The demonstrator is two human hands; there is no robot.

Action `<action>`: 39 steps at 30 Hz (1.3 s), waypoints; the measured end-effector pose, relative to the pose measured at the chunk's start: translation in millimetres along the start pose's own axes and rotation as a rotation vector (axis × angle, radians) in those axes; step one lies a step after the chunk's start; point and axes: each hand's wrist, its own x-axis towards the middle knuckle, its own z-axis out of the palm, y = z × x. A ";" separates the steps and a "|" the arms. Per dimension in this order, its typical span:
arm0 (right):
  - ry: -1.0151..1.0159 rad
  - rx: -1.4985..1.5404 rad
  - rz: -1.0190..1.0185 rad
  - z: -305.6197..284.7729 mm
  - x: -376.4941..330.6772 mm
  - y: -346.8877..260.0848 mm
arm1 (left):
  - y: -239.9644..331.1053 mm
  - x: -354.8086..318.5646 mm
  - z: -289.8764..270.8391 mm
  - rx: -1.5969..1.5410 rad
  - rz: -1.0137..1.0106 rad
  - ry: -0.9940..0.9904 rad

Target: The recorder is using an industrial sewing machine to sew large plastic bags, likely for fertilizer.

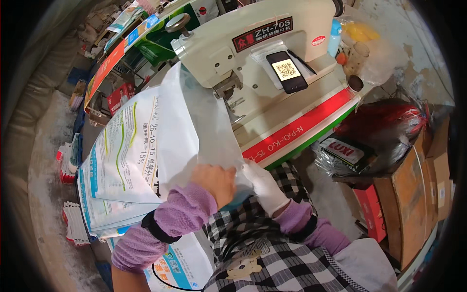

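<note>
A white printed sack (168,141) lies in front of me, its upper edge beside the needle area (233,100) of a cream industrial sewing machine (209,46). My bare left hand (214,184) is closed, fingers curled on the near part of the sack. Just to its right, my right hand (265,189), in a white glove, has its fingers closed on the sack's right edge. The fingertips of both hands are partly hidden. More printed sacks (104,214) are layered beneath the sack at the left.
On the machine bed lie a phone (287,73) with a lit screen and a dark pen (301,62). A red strip (301,129) runs along the bed's front. At the right stand a brown box (408,204) and a plastic-wrapped bundle (374,131). White bundles (75,224) lie at the left.
</note>
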 end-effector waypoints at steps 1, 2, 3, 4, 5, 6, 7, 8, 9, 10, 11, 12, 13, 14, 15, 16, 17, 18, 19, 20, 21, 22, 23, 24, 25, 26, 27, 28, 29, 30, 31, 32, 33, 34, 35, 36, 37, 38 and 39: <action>0.137 0.115 -0.012 -2.1 -3.3 5.2 | -0.6 6.1 -7.7 0.163 0.074 0.109; 0.190 0.189 0.066 -2.1 -9.3 10.5 | -4.8 19.6 -13.3 0.162 0.090 0.106; 0.190 0.190 0.067 0.9 -13.0 15.6 | -13.3 28.0 -19.9 0.205 0.265 0.366; 0.239 0.131 0.130 2.2 -15.2 21.9 | -17.9 32.4 -21.3 0.244 0.441 0.626; 0.296 0.071 0.193 -0.5 -17.2 29.6 | -15.2 35.1 -15.0 0.239 0.448 0.625; 0.197 -0.218 0.057 -7.6 -17.9 40.1 | -9.6 34.1 -5.4 0.166 0.493 0.487; 0.202 -0.218 0.060 -11.1 -25.1 46.6 | -3.6 31.6 7.1 0.092 0.538 0.349; 0.186 -0.414 -0.046 -8.1 -32.3 48.0 | 2.1 18.0 27.2 0.114 0.450 0.046; 0.165 -0.606 -0.159 -5.6 -36.3 46.3 | 4.9 -0.9 36.8 0.092 0.395 -0.049; 0.203 -0.717 0.028 3.4 -43.5 27.9 | 0.2 -16.3 48.8 0.057 0.333 -0.143; 0.197 -0.716 0.024 7.5 -50.6 8.0 | 1.3 -32.7 54.6 0.061 0.283 -0.108; 0.149 -0.805 0.097 7.4 -54.0 -6.1 | 0.8 -40.2 58.9 0.063 0.242 -0.077; 0.097 -0.892 0.171 6.1 -51.0 -13.2 | 0.3 -40.0 60.1 0.064 0.243 -0.079; 0.140 -0.923 0.025 -2.1 -40.2 -8.4 | 5.7 -38.8 58.2 0.057 0.237 -0.100; 0.229 -0.994 -0.119 -13.9 -24.5 -1.2 | 14.5 -35.4 57.7 0.046 0.240 -0.118; 0.332 -1.108 -0.190 -13.7 -5.2 -4.4 | 18.5 -33.4 61.4 0.041 0.221 -0.125; 0.349 -1.241 -0.029 -10.0 23.2 -12.8 | 20.0 -27.8 62.1 0.029 0.291 -0.190; 0.409 -1.419 -0.027 -8.0 49.5 -5.6 | 18.8 -19.2 61.7 0.018 0.367 -0.254; 0.429 -1.421 -0.025 -13.4 63.8 -2.4 | 23.7 -7.7 54.2 0.023 0.385 -0.253; 0.450 -1.450 0.021 -13.5 76.2 2.2 | 30.0 -3.4 41.5 0.136 0.479 -0.328; 0.484 -1.484 0.081 -23.5 86.9 14.8 | 31.6 6.0 33.4 0.243 0.589 -0.404; 0.424 -1.514 0.013 -50.9 86.4 46.9 | 20.0 16.8 22.6 0.290 0.697 -0.343; 0.365 -1.581 -0.126 -24.9 58.9 34.7 | -15.6 26.4 20.2 0.318 0.777 -0.284; 0.343 -1.669 -0.090 -20.8 50.6 33.2 | -70.5 35.5 22.6 0.216 0.770 0.035; 0.326 -1.759 -0.029 -23.6 45.4 36.6 | -80.5 53.4 -28.6 0.513 0.641 -0.344; 0.372 -1.797 -0.233 -34.5 42.9 44.3 | -89.4 66.2 -56.8 0.565 0.526 -0.391; 0.387 -1.788 -0.230 -30.5 50.3 36.7 | -125.5 54.9 -69.6 0.292 0.601 -0.106; 0.375 -1.819 -0.142 -23.4 64.4 19.8 | -112.4 37.1 -103.0 0.448 0.701 -0.005; 0.374 -1.846 -0.044 -25.0 82.1 5.4 | -96.4 25.4 -118.4 0.430 0.654 -0.057; 0.342 -1.848 0.002 -36.3 103.8 -3.0 | -84.0 16.3 -115.3 0.413 0.607 -0.109; 0.297 -1.864 -0.067 -25.4 130.5 0.1 | -68.3 -19.3 -89.4 0.387 0.615 0.329; 0.333 -1.907 -0.017 -34.5 154.9 4.3 | -32.6 -32.9 -53.9 0.326 0.406 0.184; 0.368 -1.949 0.035 -44.6 172.3 9.6 | 10.4 -31.1 -24.1 0.459 0.458 -0.019; 0.339 -1.941 0.004 -29.7 181.9 14.4 | 53.1 -17.6 -1.6 0.347 0.474 -0.328; 0.411 -1.824 -0.037 -26.7 181.7 11.1 | 80.7 0.7 3.6 0.223 0.517 -0.626; 0.480 -1.703 -0.078 -25.3 181.1 6.7 | 69.4 5.6 -0.5 0.230 0.517 -0.622; 0.489 -1.702 -0.084 -27.1 180.3 -0.5 | 43.9 11.0 -11.5 0.149 0.641 -0.119; 0.468 -1.682 -0.079 -32.4 171.8 -3.3 | 19.0 18.4 -31.4 0.042 0.756 0.375; 0.455 -1.662 -0.071 -41.5 162.6 -3.8 | -8.8 31.9 -60.9 -0.093 0.702 0.409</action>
